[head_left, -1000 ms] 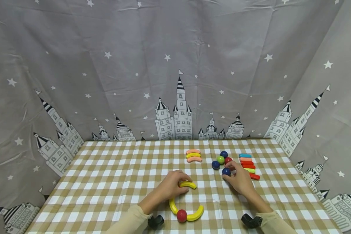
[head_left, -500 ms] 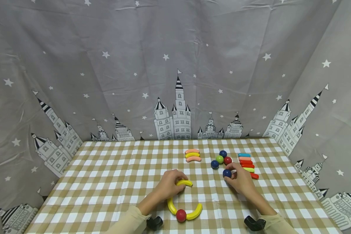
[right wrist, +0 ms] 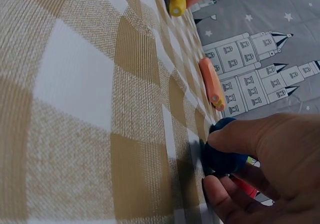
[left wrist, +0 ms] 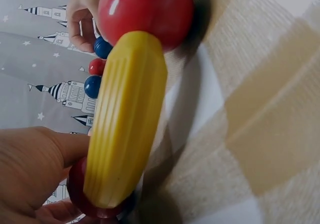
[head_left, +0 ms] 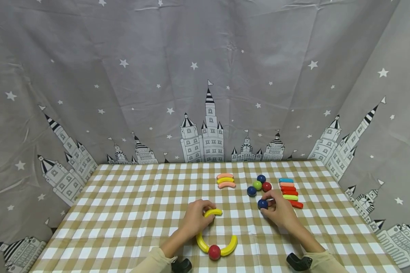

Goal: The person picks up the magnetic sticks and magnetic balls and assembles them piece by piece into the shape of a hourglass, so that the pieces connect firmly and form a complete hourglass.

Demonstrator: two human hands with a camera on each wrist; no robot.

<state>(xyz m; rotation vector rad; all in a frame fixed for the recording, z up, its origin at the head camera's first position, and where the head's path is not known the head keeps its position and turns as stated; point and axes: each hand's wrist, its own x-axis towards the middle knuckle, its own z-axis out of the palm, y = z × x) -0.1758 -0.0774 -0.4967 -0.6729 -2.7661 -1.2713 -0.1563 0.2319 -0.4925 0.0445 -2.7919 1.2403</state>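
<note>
With its fingers curled, my left hand holds a curved yellow rod over the table. In the left wrist view a dark red ball sits between its thumb and fingers, partly hidden by another curved yellow rod. That rod's other end meets a bright red ball, which also touches a second curved yellow rod on its right. Over on the right, my right hand pinches a dark blue ball between thumb and fingers, at the near side of a ball cluster.
Beyond the right hand lie a green ball, a red ball and two blue balls. Several straight coloured rods form a column at right. Three curved rods lie farther back. A castle-print curtain stands behind the checked tablecloth.
The right hand has drawn the blue ball a little nearer, away from the other balls. My left hand's yellow rod has shifted slightly left.
</note>
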